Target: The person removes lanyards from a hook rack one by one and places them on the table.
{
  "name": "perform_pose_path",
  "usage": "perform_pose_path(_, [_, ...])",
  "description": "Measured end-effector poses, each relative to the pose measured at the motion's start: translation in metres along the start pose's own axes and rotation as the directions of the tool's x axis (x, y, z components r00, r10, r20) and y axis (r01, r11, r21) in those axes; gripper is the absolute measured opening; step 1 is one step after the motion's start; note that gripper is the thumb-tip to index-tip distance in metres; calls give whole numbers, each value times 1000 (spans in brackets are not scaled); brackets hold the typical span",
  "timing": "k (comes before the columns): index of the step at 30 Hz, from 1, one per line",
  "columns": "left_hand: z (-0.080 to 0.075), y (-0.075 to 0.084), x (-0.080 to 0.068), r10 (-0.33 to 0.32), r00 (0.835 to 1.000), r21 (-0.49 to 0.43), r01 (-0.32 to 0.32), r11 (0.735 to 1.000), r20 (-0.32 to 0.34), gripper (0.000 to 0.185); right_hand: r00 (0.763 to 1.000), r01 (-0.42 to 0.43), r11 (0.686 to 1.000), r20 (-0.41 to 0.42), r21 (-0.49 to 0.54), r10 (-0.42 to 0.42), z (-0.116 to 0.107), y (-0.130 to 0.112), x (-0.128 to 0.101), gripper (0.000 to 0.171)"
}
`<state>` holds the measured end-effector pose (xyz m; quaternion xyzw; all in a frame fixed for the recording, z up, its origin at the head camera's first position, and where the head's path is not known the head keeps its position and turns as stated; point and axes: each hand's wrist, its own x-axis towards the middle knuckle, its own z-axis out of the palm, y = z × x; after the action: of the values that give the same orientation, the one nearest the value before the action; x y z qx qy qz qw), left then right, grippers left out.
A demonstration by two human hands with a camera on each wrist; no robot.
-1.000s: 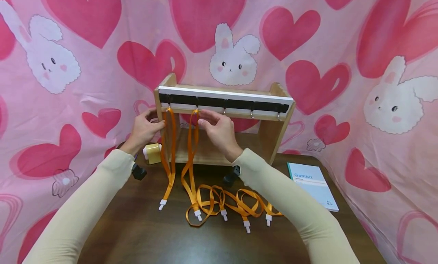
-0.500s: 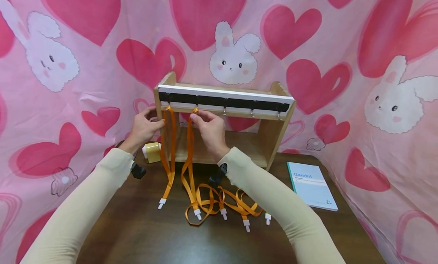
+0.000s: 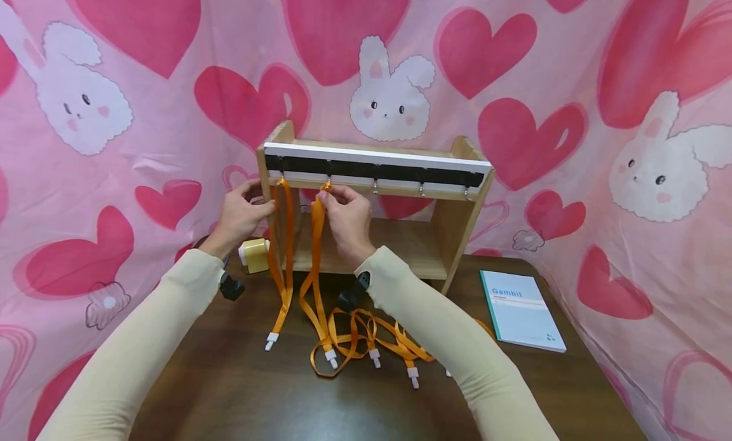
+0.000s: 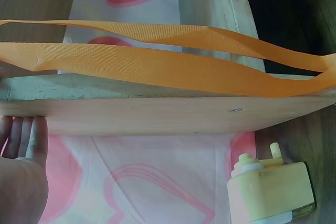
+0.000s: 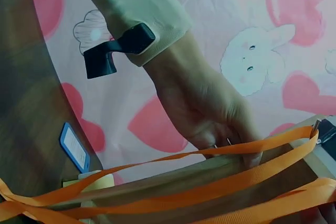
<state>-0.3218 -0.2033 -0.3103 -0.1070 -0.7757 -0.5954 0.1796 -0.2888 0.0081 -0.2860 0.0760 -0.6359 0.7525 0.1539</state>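
Note:
A wooden rack (image 3: 457, 228) with a black and white hook rail (image 3: 394, 171) stands at the back of the dark table. My left hand (image 3: 241, 213) grips the rack's left side panel (image 4: 157, 115); its fingers (image 4: 27, 139) lie against the wood, and the right wrist view shows this hand (image 5: 210, 109) on the panel too. My right hand (image 3: 343, 215) pinches the top of the second orange lanyard (image 3: 313, 269) at the second hook (image 3: 328, 185). The first orange lanyard (image 3: 284, 257) hangs from the leftmost hook. Lanyard straps (image 4: 157, 64) cross the left wrist view.
Several more orange lanyards (image 3: 383, 340) with white clips lie tangled on the table (image 3: 229, 390) in front of the rack. A pale yellow plastic object (image 3: 254, 255) sits by the rack's left foot. A white and teal booklet (image 3: 523, 309) lies at the right. Pink heart cloth surrounds the table.
My right hand has shifted left to the second hook and closed its fingertips on the lanyard's top. My right forearm now covers one clip on the table. The left hand has stayed put.

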Motion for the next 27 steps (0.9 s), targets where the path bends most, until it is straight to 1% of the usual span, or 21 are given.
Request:
perform_pose_path(3, [0, 0, 0, 16, 1000, -9, -16, 1000, -5, 57, 999, -7, 1000, 39, -8, 7, -5, 1, -2, 19])
perform_pose_path(6, [1, 0, 0, 28, 1000, -12, -28, 1000, -13, 56, 998, 7, 999, 62, -31, -5, -10, 3, -3, 25])
perform_pose_path(10, [1, -1, 0, 28, 1000, -18, -29, 999, -10, 56, 997, 44, 997, 65, -70, -40, -13, 4, -4, 28])
perform_pose_path(13, [0, -2, 0, 20, 1000, -11, -20, 1000, -11, 57, 996, 51, 995, 73, -85, -45, -13, 3, -4, 29])
perform_pose_path(17, [0, -1, 0, 10, 1000, -8, -11, 1000, -12, 56, 996, 51, 996, 77, -79, -45, -14, 1, -4, 29])
perform_pose_path(22, [2, 1, 0, 25, 1000, -29, -26, 999, -14, 56, 996, 26, 997, 82, -69, -20, -15, -5, -8, 27])
perform_pose_path(24, [3, 1, 0, 28, 999, -32, -28, 999, -16, 55, 994, 21, 997, 104, -69, -14, -16, -9, -12, 27])
perform_pose_path(27, [3, 1, 0, 26, 1000, -31, -26, 999, -14, 55, 987, 43, 998, 160, -46, -35, -16, -15, -17, 27])
